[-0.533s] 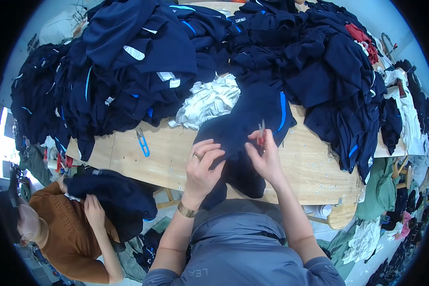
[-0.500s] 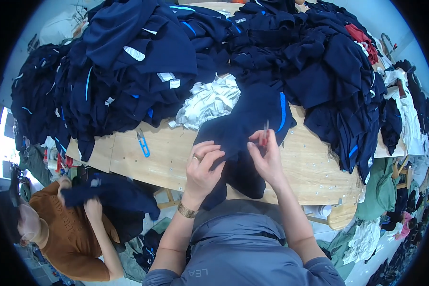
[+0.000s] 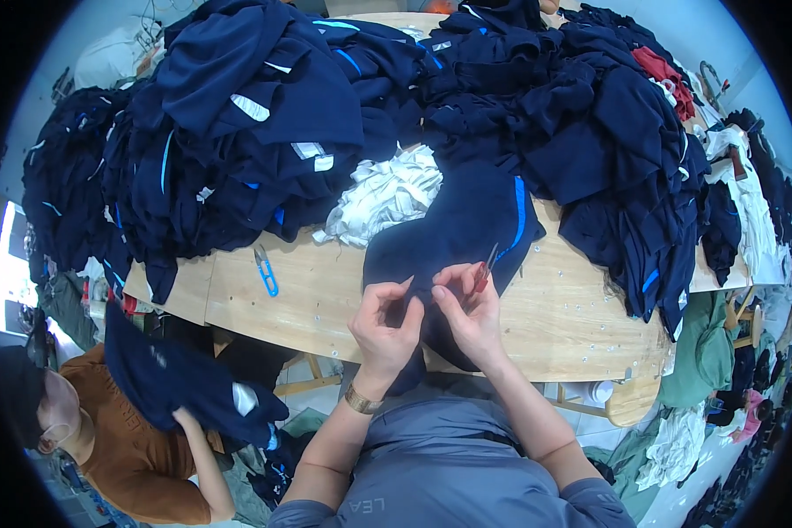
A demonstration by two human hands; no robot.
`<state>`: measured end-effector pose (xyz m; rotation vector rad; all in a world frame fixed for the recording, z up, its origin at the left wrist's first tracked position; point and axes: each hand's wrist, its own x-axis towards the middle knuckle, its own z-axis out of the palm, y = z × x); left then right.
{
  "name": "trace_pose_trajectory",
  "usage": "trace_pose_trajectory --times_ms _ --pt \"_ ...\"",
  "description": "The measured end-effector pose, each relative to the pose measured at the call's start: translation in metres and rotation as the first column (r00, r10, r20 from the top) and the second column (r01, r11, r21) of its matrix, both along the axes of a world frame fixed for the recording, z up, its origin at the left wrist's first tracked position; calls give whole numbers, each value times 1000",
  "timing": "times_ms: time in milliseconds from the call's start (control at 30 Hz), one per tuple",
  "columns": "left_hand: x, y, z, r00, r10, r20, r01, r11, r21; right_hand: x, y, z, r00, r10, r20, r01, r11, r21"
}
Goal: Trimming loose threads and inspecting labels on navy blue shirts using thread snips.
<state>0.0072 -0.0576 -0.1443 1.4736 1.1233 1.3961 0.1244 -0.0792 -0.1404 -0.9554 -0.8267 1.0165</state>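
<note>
A navy garment (image 3: 449, 211) with a bright blue stripe lies before me, its lower part hanging over the table's front edge. Over it, my left hand (image 3: 385, 327) is closed, fingers curled toward the thumb; whatever they pinch against the dark cloth is too small to make out. Close beside it, my right hand (image 3: 473, 317) grips red-handled thread snips (image 3: 481, 280), the blades pointing up and away. The thumb and forefinger of that hand come close together at the cloth, near my left fingertips.
Blue thread snips (image 3: 267, 275) lie on the wooden table (image 3: 317, 299) to the left. White cloth strips (image 3: 392, 195) are heaped behind the garment. Large navy garment piles (image 3: 255, 114) line the far side. At the lower left a co-worker (image 3: 141, 440) in brown handles another navy garment (image 3: 180, 378).
My right hand has moved down and left toward my left hand, bringing the snips along. My left fingers have curled in more. The co-worker's garment has swung up and spread out.
</note>
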Motion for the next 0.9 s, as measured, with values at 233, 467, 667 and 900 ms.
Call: trace_pose_trajectory --times_ms 233,467,667,900 --pt "3 1 2 994 -83 72 82 997 12 5 -5 8 996 74 -57 -75 997 -10" --pt "-1 0 -2 997 -33 72 32 999 16 11 -14 13 942 309 -129 -307 951 39" --pt "-3 -3 1 991 57 -118 -35 982 187 23 -17 13 871 191 453 -140 980 -144" --pt "-8 2 -3 986 80 -149 -22 935 355 24 -22 17 586 159 794 -66 987 -150"
